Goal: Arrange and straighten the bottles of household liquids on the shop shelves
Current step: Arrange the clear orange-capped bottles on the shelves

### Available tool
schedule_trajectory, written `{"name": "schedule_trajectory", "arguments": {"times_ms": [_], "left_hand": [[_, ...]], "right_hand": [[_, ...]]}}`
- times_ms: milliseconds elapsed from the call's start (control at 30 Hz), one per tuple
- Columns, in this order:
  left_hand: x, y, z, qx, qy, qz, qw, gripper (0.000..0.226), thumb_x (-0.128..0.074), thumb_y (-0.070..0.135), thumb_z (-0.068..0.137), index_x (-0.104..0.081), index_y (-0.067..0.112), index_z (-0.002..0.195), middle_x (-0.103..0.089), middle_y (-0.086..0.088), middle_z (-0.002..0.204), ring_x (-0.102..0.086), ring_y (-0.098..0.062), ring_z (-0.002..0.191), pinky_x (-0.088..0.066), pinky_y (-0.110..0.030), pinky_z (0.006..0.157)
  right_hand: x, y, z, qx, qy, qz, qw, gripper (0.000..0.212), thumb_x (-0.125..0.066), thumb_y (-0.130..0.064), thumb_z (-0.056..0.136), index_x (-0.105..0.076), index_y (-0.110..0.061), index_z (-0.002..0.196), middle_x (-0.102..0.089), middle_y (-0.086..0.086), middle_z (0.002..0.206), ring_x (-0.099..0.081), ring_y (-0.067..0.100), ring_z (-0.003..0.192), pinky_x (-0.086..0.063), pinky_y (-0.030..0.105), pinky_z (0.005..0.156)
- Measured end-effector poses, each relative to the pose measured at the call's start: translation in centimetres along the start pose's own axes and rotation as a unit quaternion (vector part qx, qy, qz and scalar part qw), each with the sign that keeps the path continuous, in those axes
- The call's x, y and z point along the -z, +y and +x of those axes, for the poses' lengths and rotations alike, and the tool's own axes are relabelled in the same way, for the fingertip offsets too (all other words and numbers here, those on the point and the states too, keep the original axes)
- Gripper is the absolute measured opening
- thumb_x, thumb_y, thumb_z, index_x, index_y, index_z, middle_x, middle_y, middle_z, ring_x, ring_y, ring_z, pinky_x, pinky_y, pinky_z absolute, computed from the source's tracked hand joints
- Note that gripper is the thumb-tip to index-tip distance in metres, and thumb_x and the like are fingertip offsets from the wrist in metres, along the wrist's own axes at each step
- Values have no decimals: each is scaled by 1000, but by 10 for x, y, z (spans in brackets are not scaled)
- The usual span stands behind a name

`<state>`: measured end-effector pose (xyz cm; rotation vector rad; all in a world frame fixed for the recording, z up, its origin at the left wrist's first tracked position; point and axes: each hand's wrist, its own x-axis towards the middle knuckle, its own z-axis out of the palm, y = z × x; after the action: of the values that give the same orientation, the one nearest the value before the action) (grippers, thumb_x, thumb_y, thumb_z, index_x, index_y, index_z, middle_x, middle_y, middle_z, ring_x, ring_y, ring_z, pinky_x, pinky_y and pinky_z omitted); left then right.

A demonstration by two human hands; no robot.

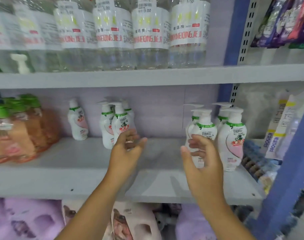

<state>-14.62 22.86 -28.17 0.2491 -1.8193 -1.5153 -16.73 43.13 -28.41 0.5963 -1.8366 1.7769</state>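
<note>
Head view: open hands (128, 146) near pump bottles (204, 134).

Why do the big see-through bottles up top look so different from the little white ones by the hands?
The clear bottles on the upper shelf are large, transparent and packed tightly in a row. The white pump bottles on the middle shelf are smaller, opaque, topped with pump heads, and stand in loose clusters with gaps between them. The clear ones have white labels with red lettering; the white ones have green neck bands and pink fronts. Both kinds stand upright.

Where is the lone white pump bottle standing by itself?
Head view: the lone pump bottle stands at middle shelf back left, between orange bottles and the middle pump-bottle cluster.
</note>
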Motion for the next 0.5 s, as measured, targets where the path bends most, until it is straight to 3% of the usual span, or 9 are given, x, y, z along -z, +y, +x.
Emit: {"name": "schedule_trajectory", "arguments": {"times_ms": [133, 267, 333, 400, 500], "left_hand": [[66, -16, 28, 5, 94, 9, 995, 25, -79, 23, 90, -64, 32, 108, -71, 6, 103, -68, 3, 80, -55, -22, 74], [113, -40, 66, 46, 133, 86, 986, 34, -81, 27, 88, -62, 25, 116, -70, 0, 112, -65, 0, 86, -46, -11, 73], [124, -49, 88, 77, 95, 120, 985, 46, -81, 25, 88, -60, 18, 128, -65, -4, 123, -63, -12, 96, -47, -23, 85], [132, -56, 105, 88, 33, 136, 986, 53, -80, 27, 89, -57, 18, 135, -64, 0, 124, -63, -17, 107, -51, -30, 92], [140, -67, 119, 84, -76, 103, 988, 43, -78, 32, 90, -63, 25, 129, -74, 9, 112, -71, -13, 106, -55, -16, 74]], "right_hand": [[-92, 3, 15, -107, -171, -5, 979, 36, -79, -35, 84, -60, -39, 115, -65, -17, 114, -61, -2, 100, -48, 13, 83], [-174, 16, 37, -162, -237, -91, 954, 33, -79, -33, 80, -58, -27, 103, -63, -5, 105, -64, 2, 92, -48, 19, 73], [-205, 21, 41, -164, -239, -129, 948, 49, -77, -38, 77, -58, -20, 118, -59, 4, 117, -61, 18, 109, -50, 27, 82], [-228, 23, 36, -164, -207, -123, 957, 65, -76, -51, 68, -57, -19, 122, -55, 4, 119, -58, 26, 114, -52, 36, 93], [-248, 25, 29, -138, -160, -119, 970, 65, -74, -66, 62, -63, -21, 109, -58, 0, 108, -62, 21, 104, -55, 39, 90]]}}
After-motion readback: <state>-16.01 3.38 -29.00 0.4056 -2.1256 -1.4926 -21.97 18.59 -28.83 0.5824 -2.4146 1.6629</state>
